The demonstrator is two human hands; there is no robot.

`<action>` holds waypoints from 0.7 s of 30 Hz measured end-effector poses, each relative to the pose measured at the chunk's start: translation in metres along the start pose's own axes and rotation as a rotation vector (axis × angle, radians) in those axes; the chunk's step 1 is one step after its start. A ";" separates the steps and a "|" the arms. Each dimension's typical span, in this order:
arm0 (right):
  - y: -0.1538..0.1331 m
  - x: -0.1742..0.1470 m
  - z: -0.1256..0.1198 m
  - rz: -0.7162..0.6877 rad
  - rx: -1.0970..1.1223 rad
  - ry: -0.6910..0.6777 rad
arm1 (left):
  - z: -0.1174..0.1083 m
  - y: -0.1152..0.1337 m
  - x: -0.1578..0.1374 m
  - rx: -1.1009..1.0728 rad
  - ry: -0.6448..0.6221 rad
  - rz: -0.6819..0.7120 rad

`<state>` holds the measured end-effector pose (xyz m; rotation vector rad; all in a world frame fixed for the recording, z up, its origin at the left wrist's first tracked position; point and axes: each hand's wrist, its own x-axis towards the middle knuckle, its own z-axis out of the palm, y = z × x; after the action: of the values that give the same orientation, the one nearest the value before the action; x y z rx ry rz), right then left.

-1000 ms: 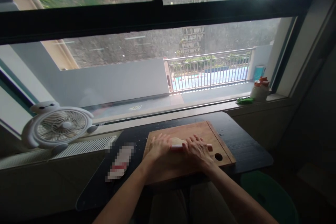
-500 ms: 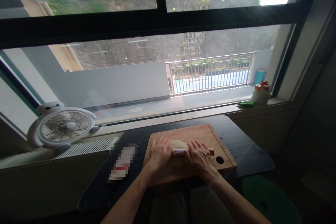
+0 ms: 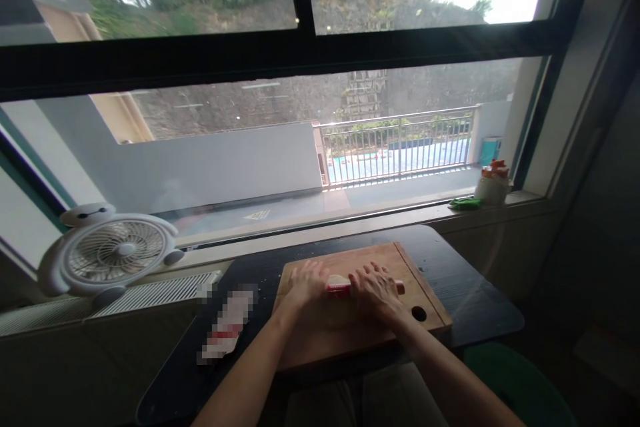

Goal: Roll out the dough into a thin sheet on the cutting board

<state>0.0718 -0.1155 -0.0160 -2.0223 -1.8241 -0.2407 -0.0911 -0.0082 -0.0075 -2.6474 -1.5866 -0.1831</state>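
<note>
A cylindrical roller (image 3: 339,290) with a red-and-white label lies crosswise on a wooden cutting board (image 3: 345,340); its brownish right end sticks out past my hand. I cannot tell whether it is a bottle or a rolling pin. My left hand (image 3: 306,287) rests over its left part, fingers stretched forward and the left end hidden. Flat on the right part lies my right hand (image 3: 375,287), with its fingers spread. Between the hands, just beyond the roller, shows a pale piece of what looks like dough (image 3: 339,279), mostly covered.
The board sits on a dark table (image 3: 465,287). A blurred-out pale packet (image 3: 230,327) lies to its left. A white fan (image 3: 120,250) stands by the window at left. A white container (image 3: 493,187) and a green item (image 3: 465,203) sit on the sill. A green stool (image 3: 510,380) is at lower right.
The roller has turned under my palms: its red label side now faces up where white showed. Less of the pale piece is visible. The camera view has tilted slightly.
</note>
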 end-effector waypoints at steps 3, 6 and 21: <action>0.002 0.006 -0.002 -0.004 -0.013 -0.053 | 0.003 -0.001 0.009 -0.009 -0.001 -0.008; -0.001 -0.009 -0.001 0.004 0.016 0.022 | 0.004 -0.001 -0.006 -0.008 0.033 0.007; -0.016 -0.096 -0.001 -0.092 0.081 0.159 | 0.010 0.006 -0.070 0.009 0.240 0.085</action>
<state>0.0434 -0.2027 -0.0497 -1.8132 -1.7997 -0.3391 -0.1182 -0.0715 -0.0259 -2.5637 -1.3956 -0.4684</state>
